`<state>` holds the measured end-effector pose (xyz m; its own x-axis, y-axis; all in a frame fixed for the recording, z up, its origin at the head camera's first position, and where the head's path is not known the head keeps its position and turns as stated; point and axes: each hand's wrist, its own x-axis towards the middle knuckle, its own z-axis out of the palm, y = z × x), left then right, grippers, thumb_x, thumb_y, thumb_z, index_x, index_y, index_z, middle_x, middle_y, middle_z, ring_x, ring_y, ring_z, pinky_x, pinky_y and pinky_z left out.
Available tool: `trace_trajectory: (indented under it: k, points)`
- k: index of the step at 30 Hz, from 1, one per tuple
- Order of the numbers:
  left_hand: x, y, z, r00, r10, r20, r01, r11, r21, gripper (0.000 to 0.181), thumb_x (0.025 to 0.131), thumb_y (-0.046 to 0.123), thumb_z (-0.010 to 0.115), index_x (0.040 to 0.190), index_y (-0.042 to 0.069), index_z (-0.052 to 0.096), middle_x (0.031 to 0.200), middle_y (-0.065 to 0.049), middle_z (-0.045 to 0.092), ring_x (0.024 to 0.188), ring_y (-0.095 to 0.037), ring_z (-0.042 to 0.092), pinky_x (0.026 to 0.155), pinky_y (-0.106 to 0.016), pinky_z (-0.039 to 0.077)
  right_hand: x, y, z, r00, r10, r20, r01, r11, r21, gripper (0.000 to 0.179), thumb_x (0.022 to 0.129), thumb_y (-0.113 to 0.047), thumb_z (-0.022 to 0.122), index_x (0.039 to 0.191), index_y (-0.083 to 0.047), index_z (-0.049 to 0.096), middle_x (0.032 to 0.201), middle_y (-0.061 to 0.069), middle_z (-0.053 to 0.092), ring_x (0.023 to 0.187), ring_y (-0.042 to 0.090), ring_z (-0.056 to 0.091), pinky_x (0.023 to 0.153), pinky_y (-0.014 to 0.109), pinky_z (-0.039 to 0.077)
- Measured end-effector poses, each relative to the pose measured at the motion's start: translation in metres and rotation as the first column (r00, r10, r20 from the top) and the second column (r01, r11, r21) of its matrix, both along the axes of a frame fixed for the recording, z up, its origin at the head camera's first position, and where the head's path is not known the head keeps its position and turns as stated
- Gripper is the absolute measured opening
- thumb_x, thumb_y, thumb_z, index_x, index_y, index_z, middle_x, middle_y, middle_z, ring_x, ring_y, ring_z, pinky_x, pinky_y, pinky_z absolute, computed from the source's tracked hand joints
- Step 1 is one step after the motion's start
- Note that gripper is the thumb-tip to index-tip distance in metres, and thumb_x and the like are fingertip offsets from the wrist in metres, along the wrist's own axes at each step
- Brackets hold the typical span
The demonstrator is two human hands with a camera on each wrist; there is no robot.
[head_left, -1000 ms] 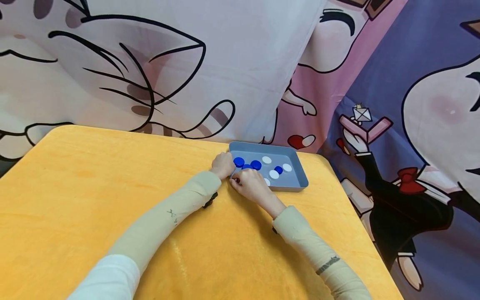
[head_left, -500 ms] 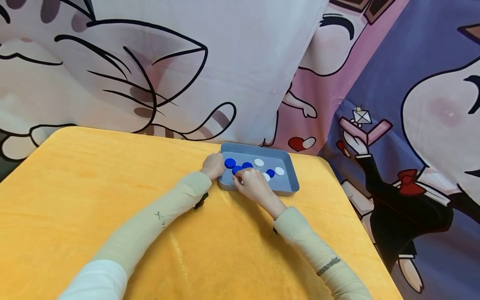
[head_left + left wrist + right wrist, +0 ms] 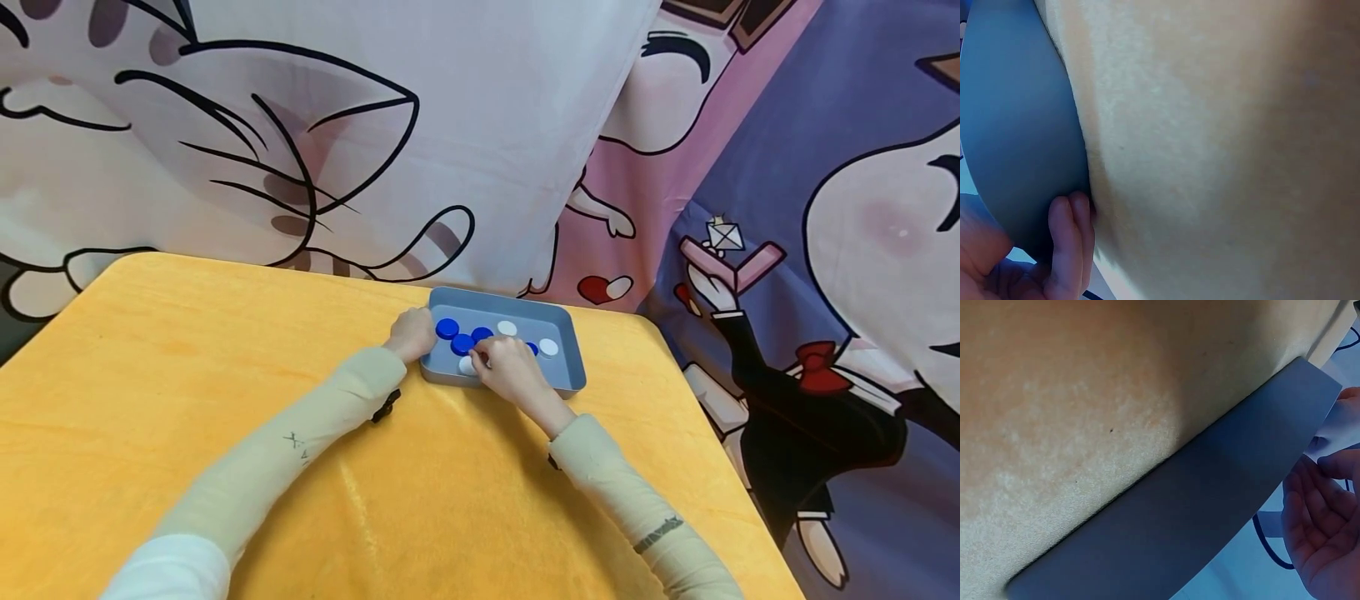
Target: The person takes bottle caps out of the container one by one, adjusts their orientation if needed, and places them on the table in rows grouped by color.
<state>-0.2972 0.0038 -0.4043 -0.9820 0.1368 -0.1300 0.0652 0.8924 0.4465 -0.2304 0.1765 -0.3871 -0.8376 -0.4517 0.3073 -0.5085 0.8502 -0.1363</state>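
Observation:
A shallow grey-blue tray (image 3: 536, 321) stands near the far edge of the table, holding several blue and white round discs. My left hand (image 3: 412, 333) grips the tray's left end; in the left wrist view its fingertips (image 3: 1067, 237) press the outer wall while the thumb reaches over the rim. My right hand (image 3: 513, 368) hangs over the tray's front part with curled fingers, thumb close to the index finger. A white disc (image 3: 467, 365) shows right at its fingertips, and a blue disc (image 3: 462, 344) lies just beyond. I cannot tell whether the right fingers pinch anything.
A yellow cloth (image 3: 300, 308) covers the table. Behind it, a fabric backdrop (image 3: 510, 150) with cartoon drawings hangs down close to the table's far edge. Other blue (image 3: 447, 328) and white discs (image 3: 548, 347) lie spread over the tray's floor.
My left hand and the tray have shifted left together. The right hand has stayed nearly in place, so more blue discs and a white disc now show left of it.

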Motion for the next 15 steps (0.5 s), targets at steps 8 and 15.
trace_trajectory:
  k: [8, 15]
  points:
    - [0.006, -0.012, -0.003, 0.999, 0.038, 0.014, -0.038, 0.999, 0.004, 0.025, 0.094, 0.008, 0.046, 0.112, -0.006, 0.058, 0.103, -0.018, 0.064, 0.089, -0.028, 0.063, 0.074, -0.039, 0.055, 0.000, 0.002, -0.001, 1.000, 0.001, -0.008, -0.001, 0.999, -0.046, 0.012, 0.088, -0.016, 0.066, 0.082, -0.007, 0.071, 0.070, 0.003, 0.065, 0.057, 0.013, 0.054, 0.051, 0.020, 0.044]
    - [0.010, -0.022, -0.002, 0.996, 0.077, 0.049, -0.076, 0.997, -0.015, 0.034, 0.096, 0.011, 0.046, 0.124, -0.008, 0.050, 0.112, -0.022, 0.064, 0.099, -0.033, 0.064, 0.082, -0.045, 0.055, 0.001, 0.005, -0.003, 0.999, 0.006, -0.049, -0.009, 0.997, -0.071, 0.011, 0.087, -0.016, 0.066, 0.081, -0.008, 0.067, 0.075, 0.005, 0.067, 0.062, 0.014, 0.057, 0.055, 0.023, 0.048]
